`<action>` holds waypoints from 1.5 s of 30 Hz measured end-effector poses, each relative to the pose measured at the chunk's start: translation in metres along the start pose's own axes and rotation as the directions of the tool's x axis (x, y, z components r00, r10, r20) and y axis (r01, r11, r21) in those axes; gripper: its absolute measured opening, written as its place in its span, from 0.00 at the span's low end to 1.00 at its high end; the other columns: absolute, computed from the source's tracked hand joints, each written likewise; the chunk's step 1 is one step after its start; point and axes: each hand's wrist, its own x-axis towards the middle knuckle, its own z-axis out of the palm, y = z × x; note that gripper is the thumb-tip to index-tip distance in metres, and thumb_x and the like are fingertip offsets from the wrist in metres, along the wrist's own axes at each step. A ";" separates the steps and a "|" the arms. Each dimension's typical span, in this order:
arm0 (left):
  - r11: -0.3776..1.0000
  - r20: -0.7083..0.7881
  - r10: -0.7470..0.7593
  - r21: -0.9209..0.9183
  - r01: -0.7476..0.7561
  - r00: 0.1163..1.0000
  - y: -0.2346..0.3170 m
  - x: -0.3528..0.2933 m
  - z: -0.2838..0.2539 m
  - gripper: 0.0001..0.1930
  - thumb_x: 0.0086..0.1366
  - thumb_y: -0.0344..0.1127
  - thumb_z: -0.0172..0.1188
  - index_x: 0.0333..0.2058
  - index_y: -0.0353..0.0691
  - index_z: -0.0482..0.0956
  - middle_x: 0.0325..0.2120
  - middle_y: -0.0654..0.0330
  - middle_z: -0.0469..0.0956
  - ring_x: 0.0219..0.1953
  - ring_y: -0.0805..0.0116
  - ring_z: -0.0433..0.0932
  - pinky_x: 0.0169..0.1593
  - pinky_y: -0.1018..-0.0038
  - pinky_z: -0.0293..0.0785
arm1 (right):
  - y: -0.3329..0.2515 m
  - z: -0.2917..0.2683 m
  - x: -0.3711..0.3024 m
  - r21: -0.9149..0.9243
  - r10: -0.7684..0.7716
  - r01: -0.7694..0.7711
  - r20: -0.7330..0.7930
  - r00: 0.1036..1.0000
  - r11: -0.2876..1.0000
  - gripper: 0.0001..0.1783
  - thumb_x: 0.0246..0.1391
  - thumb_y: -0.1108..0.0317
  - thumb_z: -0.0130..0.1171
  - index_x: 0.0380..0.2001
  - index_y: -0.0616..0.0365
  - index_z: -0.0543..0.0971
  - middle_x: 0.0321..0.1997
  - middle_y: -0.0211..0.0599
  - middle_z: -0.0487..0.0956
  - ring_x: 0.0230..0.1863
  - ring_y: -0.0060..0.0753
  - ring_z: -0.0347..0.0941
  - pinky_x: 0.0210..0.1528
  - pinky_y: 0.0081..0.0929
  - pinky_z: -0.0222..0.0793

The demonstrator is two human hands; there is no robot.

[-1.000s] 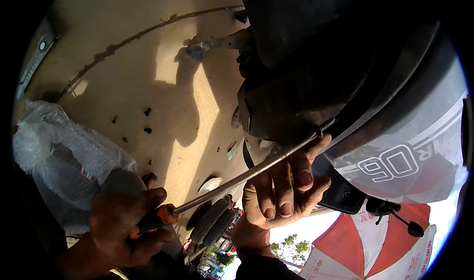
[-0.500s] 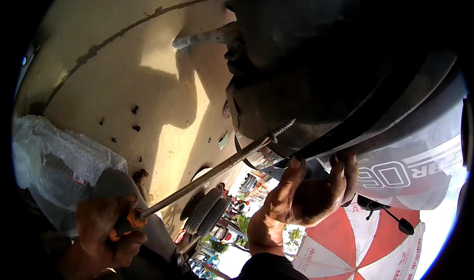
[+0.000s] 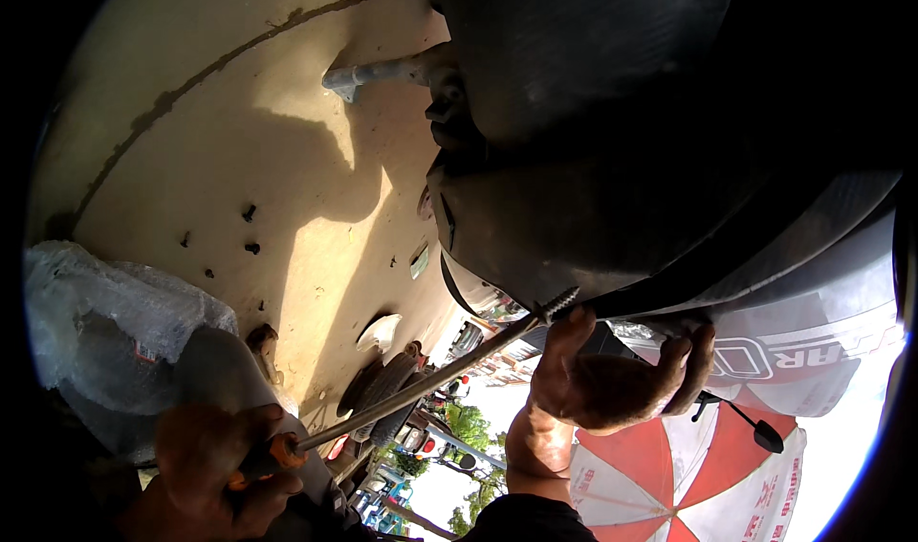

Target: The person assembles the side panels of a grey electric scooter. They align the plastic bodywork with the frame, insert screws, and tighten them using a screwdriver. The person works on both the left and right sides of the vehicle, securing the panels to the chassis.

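Note:
My left hand (image 3: 215, 466) is closed round the orange and black handle (image 3: 285, 450) of a long-shafted screwdriver (image 3: 421, 384). On its tip sits a coarse-threaded screw (image 3: 557, 303), pointing up and right beside the lower edge of a dark plastic vehicle panel (image 3: 564, 222). Close to the screw, my right hand (image 3: 617, 384) has its thumb at that black edge. Its other fingers curl against a glossy grey body panel (image 3: 794, 351) with white lettering. What lies behind those fingers is hidden.
Several small dark screws (image 3: 252, 249) lie on the tan floor (image 3: 191, 179). Clear plastic wrap (image 3: 124, 303) covers something at left. Stacked tyres (image 3: 382, 399), a red and white umbrella (image 3: 669, 466) and a mirror (image 3: 767, 436) are beyond. A metal stand (image 3: 378, 75) juts out above.
The screwdriver's tip with its screw has moved down, close to my right thumb and the panel's edge. My right hand has shifted slightly right. The whole view has tilted a little.

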 end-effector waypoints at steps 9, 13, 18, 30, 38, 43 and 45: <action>0.998 0.037 -0.058 0.026 0.057 0.998 0.001 -0.011 0.003 0.18 0.65 0.39 0.67 0.48 0.33 0.77 0.33 0.58 0.80 0.32 0.62 0.78 0.39 0.65 0.71 | 0.025 -0.010 0.001 0.146 -0.110 0.082 0.202 0.973 0.986 0.42 0.55 0.72 0.70 0.71 0.51 0.62 0.56 0.47 0.81 0.48 0.40 0.76 0.53 0.35 0.62; 0.992 0.002 -0.117 0.052 0.117 0.993 0.006 -0.016 0.006 0.17 0.66 0.39 0.66 0.48 0.34 0.76 0.35 0.59 0.80 0.34 0.63 0.74 0.40 0.65 0.68 | 0.034 -0.018 0.003 0.216 -0.152 0.097 0.257 0.954 0.972 0.40 0.53 0.74 0.70 0.68 0.46 0.66 0.58 0.49 0.79 0.48 0.40 0.77 0.52 0.35 0.62; 0.999 -0.005 0.011 0.049 -0.011 1.000 0.000 -0.009 0.001 0.22 0.66 0.40 0.67 0.52 0.31 0.76 0.34 0.57 0.82 0.28 0.64 0.76 0.35 0.67 0.69 | 0.035 -0.023 0.007 0.263 -0.211 0.128 0.318 0.924 0.956 0.38 0.52 0.76 0.71 0.65 0.40 0.71 0.61 0.50 0.78 0.48 0.39 0.77 0.50 0.35 0.63; 0.994 -0.156 0.102 0.062 -0.093 0.982 0.037 0.024 -0.036 0.26 0.64 0.33 0.68 0.57 0.25 0.74 0.39 0.44 0.87 0.29 0.53 0.88 0.35 0.66 0.84 | 0.047 0.004 -0.023 0.398 -0.348 0.304 0.039 0.937 0.865 0.23 0.45 0.71 0.79 0.47 0.43 0.90 0.65 0.55 0.74 0.44 0.50 0.82 0.33 0.31 0.76; 0.964 -0.264 0.113 0.261 -0.042 0.958 0.055 0.002 -0.034 0.24 0.63 0.34 0.69 0.54 0.26 0.78 0.34 0.43 0.86 0.28 0.51 0.87 0.34 0.66 0.82 | 0.041 0.020 -0.029 0.466 -0.310 0.311 -0.080 0.947 0.829 0.22 0.45 0.68 0.79 0.46 0.46 0.87 0.58 0.59 0.79 0.49 0.51 0.79 0.49 0.38 0.75; 0.824 -0.357 -0.241 0.417 0.385 0.902 0.130 -0.097 -0.027 0.23 0.67 0.43 0.69 0.51 0.28 0.81 0.32 0.46 0.84 0.26 0.54 0.81 0.35 0.66 0.76 | 0.042 0.028 -0.029 0.356 -0.282 0.343 -0.213 0.935 0.869 0.14 0.56 0.70 0.68 0.47 0.49 0.87 0.58 0.61 0.80 0.51 0.52 0.79 0.52 0.39 0.77; 0.567 -0.529 -0.291 0.576 0.589 0.797 0.181 -0.162 -0.001 0.25 0.69 0.48 0.68 0.53 0.31 0.81 0.36 0.49 0.84 0.32 0.58 0.78 0.40 0.67 0.73 | 0.038 0.035 -0.027 0.351 -0.268 0.349 -0.259 0.928 0.869 0.15 0.59 0.69 0.62 0.49 0.50 0.87 0.59 0.58 0.81 0.51 0.52 0.79 0.53 0.41 0.78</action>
